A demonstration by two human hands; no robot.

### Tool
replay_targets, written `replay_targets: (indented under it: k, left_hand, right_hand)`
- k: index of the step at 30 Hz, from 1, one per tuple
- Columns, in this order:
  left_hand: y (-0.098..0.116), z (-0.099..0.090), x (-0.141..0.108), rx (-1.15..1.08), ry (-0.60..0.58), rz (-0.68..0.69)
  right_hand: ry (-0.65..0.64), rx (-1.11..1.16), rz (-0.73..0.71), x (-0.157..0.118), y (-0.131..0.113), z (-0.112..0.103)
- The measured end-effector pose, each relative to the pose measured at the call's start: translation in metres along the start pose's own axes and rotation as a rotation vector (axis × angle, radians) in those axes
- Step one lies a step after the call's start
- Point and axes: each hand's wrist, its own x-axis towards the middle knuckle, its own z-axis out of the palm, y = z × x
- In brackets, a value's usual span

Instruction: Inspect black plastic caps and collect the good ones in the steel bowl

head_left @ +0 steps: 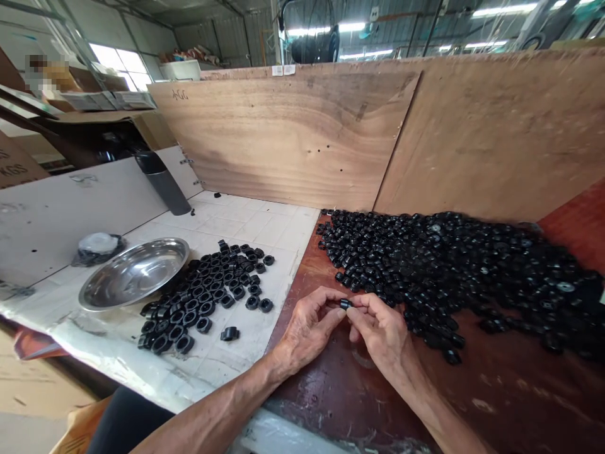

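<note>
A small black ring-like plastic part (pixel 346 304) is pinched between the fingertips of my left hand (pixel 312 321) and my right hand (pixel 380 321). Both hands are closed on it, just above the dark red board. Beyond and to the right of my right hand spreads a large heap of small black parts (pixel 401 252). Left of my left hand, a cluster of black rings (pixel 198 296) lies on the white surface, mostly with their holes facing up. One black ring (pixel 230 333) lies apart from that cluster, on its side.
A shallow steel bowl (pixel 135 274) sits at the left, beside a clear plastic-wrapped bundle (pixel 98 246). A dark bottle (pixel 163 183) leans against the low white side panel (pixel 85 202). Tall wooden boards (pixel 283 139) close off the back. The white surface (pixel 250 221) meets the red board (pixel 326 391).
</note>
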Motion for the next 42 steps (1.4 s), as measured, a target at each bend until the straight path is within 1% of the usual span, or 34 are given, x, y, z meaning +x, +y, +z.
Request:
replay_targets:
  k: [2,4,5,6,7,8,10,11,12,13,14,16,18,20,22,24,25,27,29,31,33,36,38,40,42]
  left_hand:
    - [-0.001,-0.002,-0.001,0.159,0.011,0.088]
    - [-0.002,-0.006,-0.004,0.306,-0.019,0.167]
    - [-0.003,-0.01,-0.006,0.387,-0.052,0.21]
    - [-0.004,-0.015,-0.009,0.487,-0.086,0.256]
    - [-0.006,-0.021,-0.011,0.613,-0.117,0.311]
    - [-0.007,-0.029,-0.013,0.763,-0.14,0.369]
    - [-0.012,-0.047,-0.016,1.076,-0.159,0.454]
    - [-0.015,-0.058,-0.017,1.203,-0.158,0.47]
    - [-0.017,-0.069,-0.016,1.3,-0.157,0.478]
    - [-0.02,-0.08,-0.014,1.374,-0.152,0.489]
    - [-0.022,-0.091,-0.012,1.435,-0.145,0.506]
    - [-0.025,-0.112,-0.007,1.55,-0.133,0.537]
    - [-0.027,-0.128,-0.003,1.662,-0.11,0.537]
    - [-0.026,-0.136,0.001,1.74,-0.088,0.515]
    - [-0.026,-0.132,0.01,1.713,-0.053,0.474]
    - [-0.027,-0.117,0.028,1.565,-0.001,0.391]
    - [-0.029,-0.107,0.042,1.451,0.034,0.33]
    - [-0.036,-0.086,0.078,1.37,0.108,0.275]
    - [-0.048,-0.067,0.118,1.326,0.199,0.237]
    - [-0.063,-0.053,0.155,1.286,0.255,0.213]
    - [-0.079,-0.043,0.185,1.246,0.298,0.188]
    - [-0.095,-0.037,0.221,1.181,0.334,0.179]
    - [-0.099,-0.039,0.244,1.147,0.318,0.208]
    - [-0.101,-0.044,0.267,1.13,0.27,0.255]
    - [-0.101,-0.05,0.288,1.134,0.178,0.32]
  right_hand:
    - [-0.014,0.206,0.154,-0.001,-0.003,0.007]
    - [-0.045,0.367,0.24,-0.003,-0.005,0.013]
    - [-0.076,0.361,0.255,-0.004,-0.004,0.016]
    - [-0.103,0.28,0.233,-0.006,-0.003,0.019]
    - [-0.12,0.141,0.16,-0.007,-0.002,0.021]
    - [-0.125,-0.027,0.039,-0.009,0.0,0.022]
    - [-0.114,-0.325,-0.268,-0.011,0.003,0.024]
    - [-0.105,-0.414,-0.414,-0.011,0.004,0.024]
    - [-0.11,-0.476,-0.526,-0.011,0.006,0.023]
    - [-0.122,-0.532,-0.604,-0.009,0.009,0.022]
    - [-0.134,-0.59,-0.652,-0.007,0.011,0.02]
    - [-0.144,-0.71,-0.692,0.001,0.019,0.017]
    - [-0.112,-0.82,-0.671,0.011,0.029,0.013]
    - [-0.041,-0.891,-0.641,0.021,0.039,0.009]
    - [0.043,-0.927,-0.605,0.028,0.046,0.005]
    - [0.109,-0.938,-0.568,0.033,0.052,0.001]
    - [0.14,-0.935,-0.553,0.034,0.054,-0.001]
    - [0.187,-0.917,-0.542,0.036,0.058,-0.005]
    - [0.218,-0.885,-0.562,0.037,0.062,-0.009]
    - [0.234,-0.849,-0.592,0.039,0.064,-0.012]
    - [0.256,-0.812,-0.611,0.039,0.064,-0.015]
    - [0.309,-0.745,-0.621,0.037,0.057,-0.015]
    - [0.34,-0.694,-0.635,0.036,0.05,-0.013]
    - [0.357,-0.654,-0.644,0.035,0.044,-0.011]
    - [0.357,-0.637,-0.649,0.035,0.043,-0.01]
